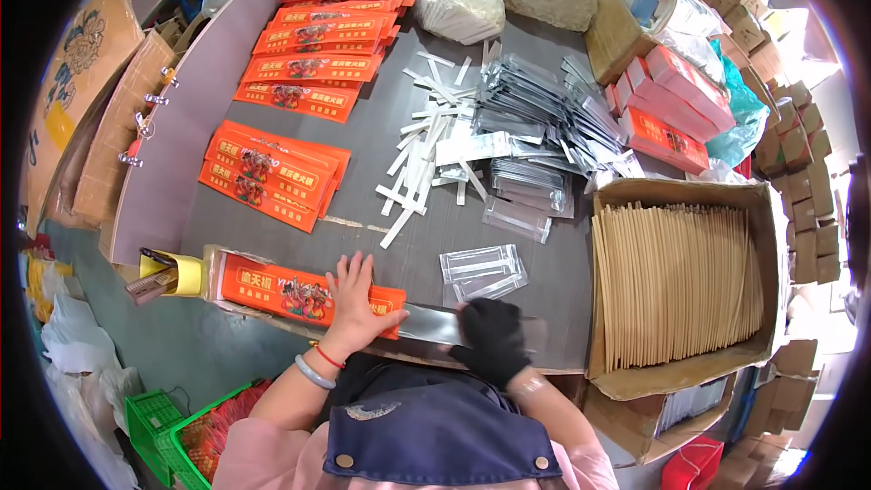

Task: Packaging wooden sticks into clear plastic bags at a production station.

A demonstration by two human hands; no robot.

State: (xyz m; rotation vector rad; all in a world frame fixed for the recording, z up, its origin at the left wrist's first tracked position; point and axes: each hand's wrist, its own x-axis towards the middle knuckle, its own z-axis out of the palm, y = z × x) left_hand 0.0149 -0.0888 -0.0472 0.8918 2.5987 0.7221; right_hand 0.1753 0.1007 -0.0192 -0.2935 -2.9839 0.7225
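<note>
A: Loc. of red packet?
B: Red packet (277,292) face up in cardboard tray (214,274), along near edge of counter (363,183). RH part under L grip (359,304); poss. more than one layer, count unclear.
A: State of L grip?
B: Bare, palm down, fingers spread apart, thumb out toward packet's RH end. Pressing only, not clamped.
A: R grip?
B: R grip (494,338), gloved in black, at RH end of shiny strip (431,325). Blurred: apart, together or clamped on strip, impossible to judge from this view. Ditto strip: separate piece or tray floor, unclear.
A: Best method for step in hand?
B: By judgement, a hold-and-work step. Press packet w/ even load, fingers wide, to prevent creep. Set L thumb clear of RH end before any R grip travel. Align w/ tray's long axis; move R grip low & straight, w/o lifting.
A: Likely faults?
B: Poss. skewed packet, bent corner, thumb in path. If skewed, square against tray wall first, then proceed.
A: Adjacent stock?
B: Clear sachets (483,270) flat, overlapping, just beyond R grip; avoid brushing. Loose white strips (419,172) farther up. Thin wooden sticks (676,286) in open carton (771,259), right side. Fanned red stacks (272,172) beyond tray.
</note>
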